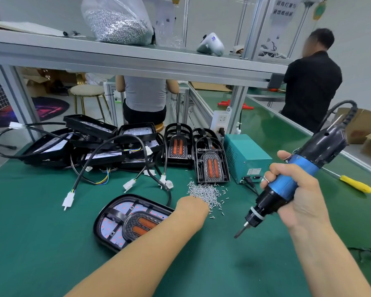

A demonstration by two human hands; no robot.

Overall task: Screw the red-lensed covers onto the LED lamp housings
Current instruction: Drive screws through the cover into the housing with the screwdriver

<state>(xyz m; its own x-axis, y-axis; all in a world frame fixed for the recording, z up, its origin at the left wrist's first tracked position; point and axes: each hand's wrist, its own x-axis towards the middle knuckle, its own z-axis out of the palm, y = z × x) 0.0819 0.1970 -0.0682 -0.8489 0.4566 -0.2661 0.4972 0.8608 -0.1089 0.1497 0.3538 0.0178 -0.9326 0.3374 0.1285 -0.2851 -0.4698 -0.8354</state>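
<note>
My left hand (pixel 192 205) reaches over the lamp (pixel 129 221) to the screw pile (pixel 204 192) on the worktop (pixel 30 211). The fingers are hidden behind the back of the hand, so I cannot tell whether that grip is apart or closed on a screw. I judge the reach is for the next screw.

My right hand (pixel 296 189) is wrapped firmly round the blue barrel of the driver (pixel 287 187). It is held clear of the worktop, bit tilted down and toward the lamp, which keeps it ready to come down once a screw is set.

The lamp lies flat just in front of me with a red-lensed cover (pixel 141 226) seated on its housing, partly hidden by my forearm. I cannot tell whether any screws are already in it.

The pile sits just right of the lamp, between it and the driver, so both hands have a short path. Spare covers (pixel 211 166) stand in stacks behind the pile. Unfitted housings (pixel 90 142) with their cables are heaped at the rear left. The driver's green supply box (pixel 244 157) sits at the rear right; a yellow screwdriver (pixel 356 184) lies well apart, to the right.
</note>
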